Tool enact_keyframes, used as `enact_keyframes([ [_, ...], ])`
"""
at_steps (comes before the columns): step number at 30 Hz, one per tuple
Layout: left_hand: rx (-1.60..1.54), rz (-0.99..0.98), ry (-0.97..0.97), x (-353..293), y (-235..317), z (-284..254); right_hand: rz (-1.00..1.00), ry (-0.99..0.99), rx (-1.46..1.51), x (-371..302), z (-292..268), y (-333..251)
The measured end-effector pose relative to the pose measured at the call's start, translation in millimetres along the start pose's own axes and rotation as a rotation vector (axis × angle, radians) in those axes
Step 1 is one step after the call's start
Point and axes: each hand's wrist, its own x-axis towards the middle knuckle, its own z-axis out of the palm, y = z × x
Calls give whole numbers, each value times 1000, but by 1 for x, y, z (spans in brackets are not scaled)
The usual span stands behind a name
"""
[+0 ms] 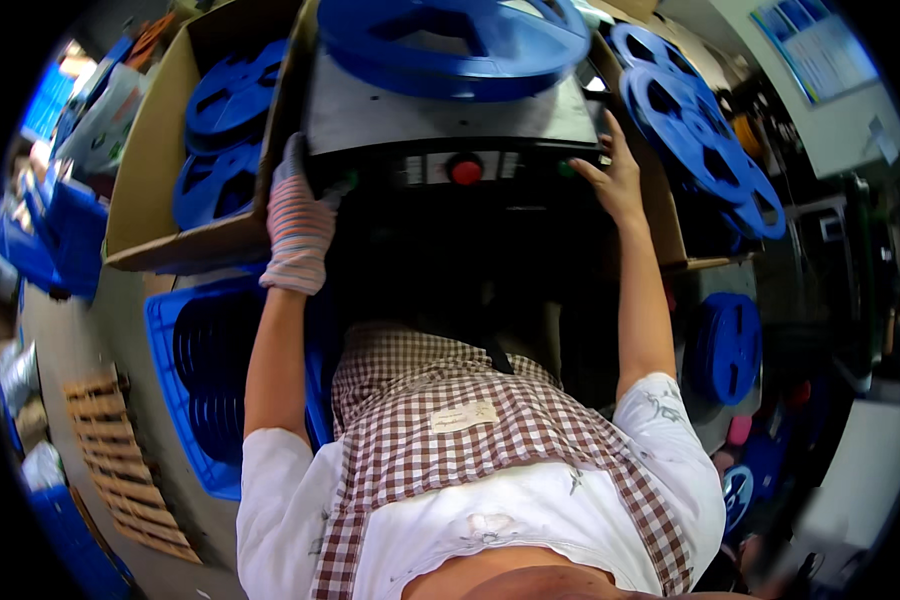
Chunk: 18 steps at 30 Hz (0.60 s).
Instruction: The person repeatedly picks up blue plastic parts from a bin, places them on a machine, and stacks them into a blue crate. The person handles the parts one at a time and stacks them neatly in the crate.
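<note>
A large blue plastic reel (450,85) lies flat on top of a machine with a light metal top plate (400,118). The dark front panel carries a red round button (466,171) in the middle and a green button (567,168) near its right end. My left hand (300,215), in a striped knit glove, is at the panel's left end, fingers stretched along the side; its thumb is in shadow. Bare, my right hand (615,175) is at the right end, fingers apart and thumb at the green button. Neither hand holds anything.
A cardboard box (150,215) with blue reels (220,185) stands left of the machine; more blue reels (695,135) fill a box at right. Beneath the left box is a blue crate (165,370). A wooden pallet (130,465) lies on the floor; stacked reels (727,348) stand lower right.
</note>
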Motion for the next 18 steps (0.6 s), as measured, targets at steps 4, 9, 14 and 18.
enact_keyframes([
  [4,108,96,119,-1,18,-15,-89,-26,-227,0,4,-18],
  [9,-336,627,-63,-20,170,-108,-69,153,-342,37,-62,3],
  [14,-369,1284,-5,-11,228,-163,332,355,-797,108,-151,109],
  [18,-422,1392,-6,-12,228,-167,623,88,-759,121,-157,141],
])
